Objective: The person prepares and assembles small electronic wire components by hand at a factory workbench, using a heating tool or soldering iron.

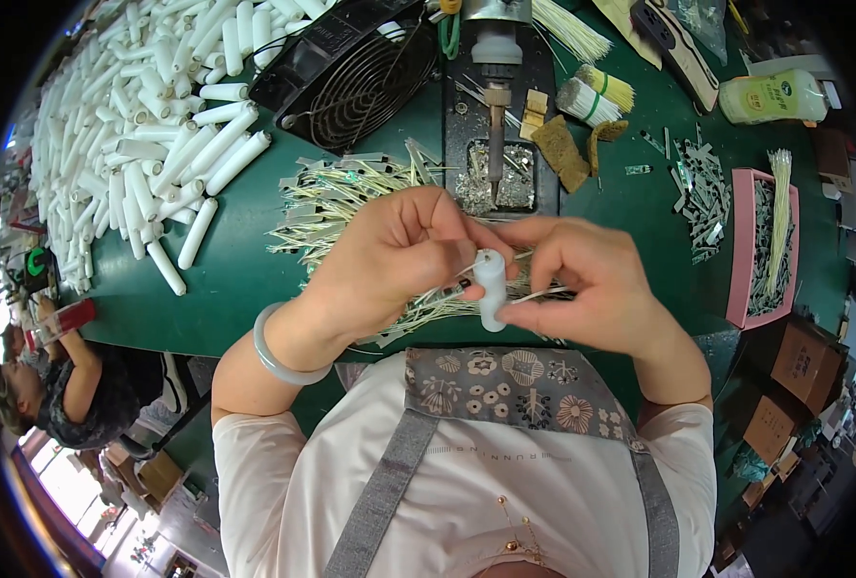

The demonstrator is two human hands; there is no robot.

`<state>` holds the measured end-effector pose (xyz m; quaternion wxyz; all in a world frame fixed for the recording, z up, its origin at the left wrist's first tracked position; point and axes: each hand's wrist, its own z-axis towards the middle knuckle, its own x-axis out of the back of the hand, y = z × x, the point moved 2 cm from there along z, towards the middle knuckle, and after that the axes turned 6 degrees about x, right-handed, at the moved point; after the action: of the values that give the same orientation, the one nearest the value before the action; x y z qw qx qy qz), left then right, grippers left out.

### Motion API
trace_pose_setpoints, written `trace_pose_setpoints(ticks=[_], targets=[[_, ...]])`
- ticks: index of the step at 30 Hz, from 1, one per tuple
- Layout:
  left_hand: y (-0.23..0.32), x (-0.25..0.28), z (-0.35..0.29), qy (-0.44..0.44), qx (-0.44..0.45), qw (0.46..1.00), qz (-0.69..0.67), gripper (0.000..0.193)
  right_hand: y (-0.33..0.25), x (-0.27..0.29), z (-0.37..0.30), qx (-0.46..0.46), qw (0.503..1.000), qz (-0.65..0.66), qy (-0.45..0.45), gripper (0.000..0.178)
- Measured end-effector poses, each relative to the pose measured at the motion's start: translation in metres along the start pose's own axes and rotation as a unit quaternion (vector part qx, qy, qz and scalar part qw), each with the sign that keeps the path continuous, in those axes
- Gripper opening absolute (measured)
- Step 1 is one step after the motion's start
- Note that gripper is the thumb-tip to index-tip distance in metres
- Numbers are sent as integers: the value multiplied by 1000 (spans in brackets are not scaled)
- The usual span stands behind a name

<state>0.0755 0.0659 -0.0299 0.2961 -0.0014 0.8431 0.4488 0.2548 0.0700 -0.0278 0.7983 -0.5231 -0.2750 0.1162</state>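
Gold-beaded necklace (513, 546) and grey floral apron (491, 371) lie nearest. Beyond them, over the green workbench (207, 308), a white cylinder (492, 306) stands roughly upright between the hands. The left hand (389, 255) closes its fingers narrowly around the cylinder's upper part. The right hand (596, 279) is curled, thumb beside the lower part; I cannot tell whether it grips the cylinder or only a thin wire. Pale wires (418, 313) spread beneath. Far left, white cylinders (158, 125) pile beside a black fan (361, 91); a pink box (739, 279) stands right.
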Motion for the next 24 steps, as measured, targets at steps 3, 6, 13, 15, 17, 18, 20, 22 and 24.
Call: trace_pose_setpoints(ticks=[3, 6, 13, 15, 17, 18, 20, 22, 24], targets=[[2, -4, -13, -1, -30, 1000, 9, 10, -16, -9, -3, -19, 998, -30, -52, 27], [5, -7, -24, -11, -52, 998, 14, 11, -28, -14, -6, 6, 996, -73, -53, 28], [6, -6, -52, -3, -56, 998, 10, 11, -45, -32, -7, 75, 990, -118, -16, 28], [7, -4, -62, 4, -63, 998, -5, 11, -49, -36, -5, 97, 988, -117, -31, 28], [7, -2, -70, 2, -73, 997, 4, 11, -53, -41, -3, 119, 985, -117, -44, 28], [7, -2, -74, 6, -78, 997, 5, 11, -54, -44, -2, 130, 984, -112, -39, 28], [7, -3, -81, 27, -85, 996, -14, 9, -59, -48, -1, 146, 983, -105, -37, 28], [9, -4, -90, 45, -81, 995, -31, 7, -63, -50, 1, 115, 988, -85, -66, 28], [7, -2, -101, 64, -78, 994, -50, 7, -66, -56, 2, 137, 986, -66, -71, 26]])
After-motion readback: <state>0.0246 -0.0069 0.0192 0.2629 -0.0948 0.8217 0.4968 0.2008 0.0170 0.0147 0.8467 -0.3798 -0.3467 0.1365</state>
